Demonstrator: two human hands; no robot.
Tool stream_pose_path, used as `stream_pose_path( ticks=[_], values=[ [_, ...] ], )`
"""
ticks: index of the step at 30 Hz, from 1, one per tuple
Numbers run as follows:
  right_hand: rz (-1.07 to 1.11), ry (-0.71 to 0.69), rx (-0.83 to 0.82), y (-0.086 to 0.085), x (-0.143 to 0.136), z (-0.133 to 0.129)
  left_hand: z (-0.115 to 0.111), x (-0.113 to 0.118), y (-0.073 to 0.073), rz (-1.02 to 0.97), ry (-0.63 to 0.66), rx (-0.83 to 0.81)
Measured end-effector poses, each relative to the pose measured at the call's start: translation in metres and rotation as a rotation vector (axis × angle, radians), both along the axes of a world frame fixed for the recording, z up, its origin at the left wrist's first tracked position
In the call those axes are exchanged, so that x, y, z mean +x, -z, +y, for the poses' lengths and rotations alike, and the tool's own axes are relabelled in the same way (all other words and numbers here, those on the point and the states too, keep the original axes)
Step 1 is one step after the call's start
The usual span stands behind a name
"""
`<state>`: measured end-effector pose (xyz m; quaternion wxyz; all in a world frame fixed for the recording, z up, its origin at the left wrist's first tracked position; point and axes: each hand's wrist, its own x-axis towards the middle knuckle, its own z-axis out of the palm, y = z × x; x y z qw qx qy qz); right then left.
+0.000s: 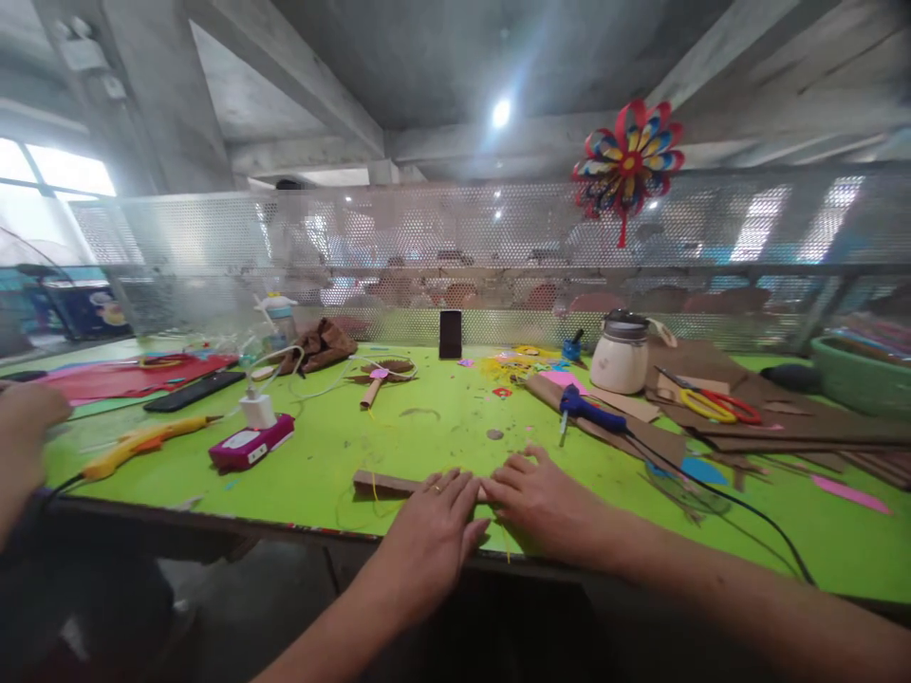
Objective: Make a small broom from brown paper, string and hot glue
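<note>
Near the front edge of the green table lies a narrow brown cardboard strip (384, 486), its left end sticking out past my hands. My left hand (445, 522) rests over the strip, fingers close together and holding it down. Right beside it, my right hand (545, 503) has its fingers closed on the strip's other end, thumb side toward the left hand. What lies under the fingers is mostly hidden. Thin yellow strands show around the strip. Further back is a brown paper piece with a rolled handle (371, 394) and a pink centre.
A blue glue gun (594, 413) and scissors (718, 406) lie right, by brown cardboard sheets (797, 422) and a cream jar (619, 356). Left are a yellow glue gun (142, 444), a purple power strip (252, 444) and another person's hand (28, 427). A phone (450, 334) stands behind.
</note>
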<state>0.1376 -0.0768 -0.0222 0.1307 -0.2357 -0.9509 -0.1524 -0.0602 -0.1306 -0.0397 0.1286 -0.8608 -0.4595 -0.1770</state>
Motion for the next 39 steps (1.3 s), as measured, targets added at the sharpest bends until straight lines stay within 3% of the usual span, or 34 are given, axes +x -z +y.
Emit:
stream_pose_path(
  ticks=[5, 13, 18, 22, 25, 30, 39],
  values=[
    [0.117, 0.073, -0.013, 0.014, 0.010, 0.003, 0.001, -0.001, 0.001, 0.014, -0.021, 0.011],
    [0.166, 0.078, -0.074, 0.018, 0.014, 0.007, -0.002, -0.001, 0.000, 0.012, -0.054, -0.024],
    [0.138, 0.077, -0.037, 0.018, 0.014, 0.008, -0.001, -0.002, -0.023, -0.044, -0.054, -0.154],
    [0.182, 0.066, -0.042, 0.019, 0.013, 0.008, 0.017, 0.008, -0.041, -0.029, -0.002, -0.141],
    [0.224, 0.075, -0.081, 0.018, 0.012, 0.007, 0.036, 0.016, -0.036, 0.027, 0.058, -0.122],
    [0.282, 0.107, -0.172, 0.020, 0.012, 0.006, 0.048, 0.012, -0.017, 0.063, 0.003, -0.189],
    [0.336, 0.126, -0.264, 0.021, 0.015, 0.005, 0.045, 0.009, -0.019, 0.067, -0.049, -0.242]
  ],
)
